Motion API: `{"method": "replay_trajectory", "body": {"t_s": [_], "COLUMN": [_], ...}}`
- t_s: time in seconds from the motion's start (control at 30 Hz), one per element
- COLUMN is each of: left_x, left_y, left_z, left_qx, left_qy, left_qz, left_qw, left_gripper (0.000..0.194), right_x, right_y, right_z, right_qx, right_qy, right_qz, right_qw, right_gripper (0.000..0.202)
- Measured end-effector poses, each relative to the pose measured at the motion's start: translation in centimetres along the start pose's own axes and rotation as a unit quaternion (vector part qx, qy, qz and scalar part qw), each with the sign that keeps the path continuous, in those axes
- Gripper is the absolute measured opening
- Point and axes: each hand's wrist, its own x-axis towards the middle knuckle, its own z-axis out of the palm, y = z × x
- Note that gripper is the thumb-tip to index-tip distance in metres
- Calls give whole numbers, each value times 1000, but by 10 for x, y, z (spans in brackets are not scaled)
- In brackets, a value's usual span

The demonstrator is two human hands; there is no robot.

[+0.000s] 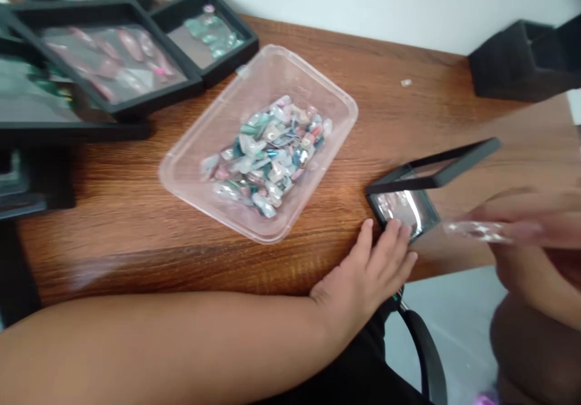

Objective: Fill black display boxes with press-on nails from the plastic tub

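Note:
My left hand reaches in from the left with its fingers stretched and apart, the fingertips resting at the front edge of a small black case. The lid of this case stands raised, and pinkish pieces show dimly under its shiny clear film. At the right, my right hand is blurred and pinches a long clear false nail with white stars. The nail is just right of the case. Left of my left hand, a clear plastic tub holds a heap of mixed false nails.
Black display frames with pink nails and green nails crowd the back left of the wooden table. A black box stands at the back right. One tiny clear piece lies near it. A black chair armrest is below.

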Motion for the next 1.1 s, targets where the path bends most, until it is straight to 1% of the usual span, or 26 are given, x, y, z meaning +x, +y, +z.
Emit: {"method": "replay_trajectory", "body": {"t_s": [0.03, 0.07, 0.1, 0.13, 0.17, 0.23, 0.33, 0.4, 0.5, 0.63, 0.7, 0.77, 0.83, 0.9, 0.93, 1.0, 1.1], "left_x": [0, 0, 0, 0, 0, 0, -1, -1, -1, 0, 0, 1, 0, 0, 0, -1, -1], "left_y": [0, 1, 1, 1, 1, 0, -2, -3, -4, -4, -4, -3, -3, -2, -2, -2, -2], "left_z": [1, 2, 2, 3, 3, 3, 1, -1, -2, -5, -6, -7, -7, -7, -6, -6, -5], "left_qx": [-8, -13, -16, -17, -19, -23, -35, -43, -45, -22, -3, 14, 22, 27, 28, 28, 25], "left_qy": [7, 15, 20, 22, 24, 26, 17, 11, 6, -2, -11, -19, -21, -17, -15, -10, -8], "left_qz": [-10, -16, -20, -22, -24, -24, -23, -21, -17, -17, -22, -24, -23, -24, -25, -27, -27], "left_qw": [1000, 1000, 999, 999, 999, 999, 999, 999, 999, 1000, 1000, 999, 999, 999, 999, 999, 999], "left_gripper": [60, 60, 60, 60, 61, 62, 62, 62, 63, 66, 67, 69, 69, 69, 70, 72, 75], "right_x": [-7, -13, -18, -22, -25, -26, -23, -20, -20, -23, -24, -24, -23, -20, -18, -13, -7], "right_y": [4, 10, 17, 24, 32, 43, 51, 52, 52, 51, 49, 47, 48, 51, 52, 54, 52], "right_z": [0, 2, 5, 9, 13, 23, 33, 37, 42, 45, 45, 43, 40, 37, 37, 38, 42], "right_qx": [3, -7, -20, -34, -57, -83, -101, -127, -161, -164, -143, -85, -29, -17, -23, -32, -17], "right_qy": [-23, 49, 162, 202, 207, 189, 151, 134, 126, 125, 120, 130, 165, 186, 184, 156, 100], "right_qz": [-11, -9, -10, 2, 12, 9, -17, -22, -23, -53, -57, -45, -23, -11, -9, 2, 46], "right_qw": [1000, 999, 987, 979, 977, 978, 983, 983, 979, 977, 981, 987, 986, 982, 983, 987, 994], "right_gripper": [10, 22, 31, 38, 40, 35, 29, 27, 26, 29, 30, 32, 35, 40, 42, 39, 22]}}
